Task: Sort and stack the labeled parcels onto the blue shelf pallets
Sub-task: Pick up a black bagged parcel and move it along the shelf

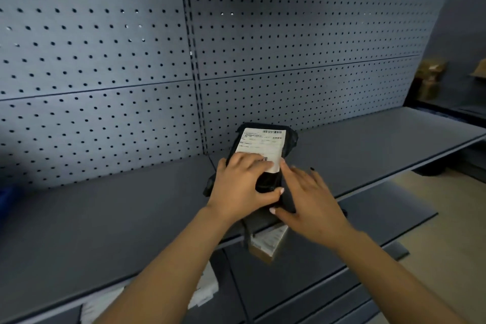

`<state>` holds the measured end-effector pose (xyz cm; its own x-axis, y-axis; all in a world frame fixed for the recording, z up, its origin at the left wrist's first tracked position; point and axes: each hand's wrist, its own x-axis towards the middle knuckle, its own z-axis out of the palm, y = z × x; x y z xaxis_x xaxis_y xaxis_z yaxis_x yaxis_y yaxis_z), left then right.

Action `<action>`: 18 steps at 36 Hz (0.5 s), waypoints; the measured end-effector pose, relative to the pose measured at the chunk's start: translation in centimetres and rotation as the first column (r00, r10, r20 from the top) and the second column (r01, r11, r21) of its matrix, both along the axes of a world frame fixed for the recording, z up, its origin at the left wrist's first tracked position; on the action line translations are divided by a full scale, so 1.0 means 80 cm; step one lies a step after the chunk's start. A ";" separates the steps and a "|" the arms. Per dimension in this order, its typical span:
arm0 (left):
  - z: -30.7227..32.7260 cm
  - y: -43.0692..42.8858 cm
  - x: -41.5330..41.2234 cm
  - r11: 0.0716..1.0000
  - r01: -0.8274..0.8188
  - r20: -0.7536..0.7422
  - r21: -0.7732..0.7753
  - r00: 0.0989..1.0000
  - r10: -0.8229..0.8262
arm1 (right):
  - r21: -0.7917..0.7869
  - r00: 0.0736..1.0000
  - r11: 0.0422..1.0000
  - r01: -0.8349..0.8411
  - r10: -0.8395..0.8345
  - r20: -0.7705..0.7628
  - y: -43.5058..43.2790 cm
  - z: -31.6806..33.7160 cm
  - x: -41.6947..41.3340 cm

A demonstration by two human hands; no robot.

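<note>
A black plastic parcel (288,139) with a white barcode label (260,141) lies flat on the grey shelf (105,218), close to the pegboard back wall. My left hand (242,187) rests on top of the parcel's near half, fingers straight over the label's lower edge and thumb stretched across the black wrap. My right hand (310,200) lies flat beside the parcel on its right, fingers spread, with the thumb touching the parcel's near end. The near part of the parcel is hidden under both hands.
A brown box with a white label (265,244) shows just below the shelf's front edge. Another white-labelled parcel (205,289) lies on a lower shelf. Brown parcels (431,79) stand on a far-right shelf. Something blue (6,200) shows at the left edge.
</note>
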<state>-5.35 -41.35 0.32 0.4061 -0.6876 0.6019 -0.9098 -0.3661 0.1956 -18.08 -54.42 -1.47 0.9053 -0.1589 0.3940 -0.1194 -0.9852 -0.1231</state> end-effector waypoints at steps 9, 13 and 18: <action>-0.004 -0.078 0.006 0.985 0.071 -0.064 0.159 0.996 -0.062 | 0.067 0.995 0.995 0.079 -0.075 -0.067 -0.072 -0.012 -0.002; -0.010 -0.094 0.007 0.989 0.079 -0.046 0.129 0.996 -0.074 | 0.114 0.995 0.991 0.071 -0.062 -0.083 -0.089 -0.012 -0.005; -0.007 -0.095 0.008 0.984 0.074 -0.043 0.164 0.997 -0.067 | 0.143 0.995 0.988 0.062 -0.049 -0.092 -0.099 -0.013 -0.013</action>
<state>-4.72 -48.96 -0.25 0.3731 -0.8043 0.4625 -0.9277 -0.3315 0.1718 -19.12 -62.31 -2.50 0.9235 -0.2596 0.2824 -0.1900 -0.9491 -0.2511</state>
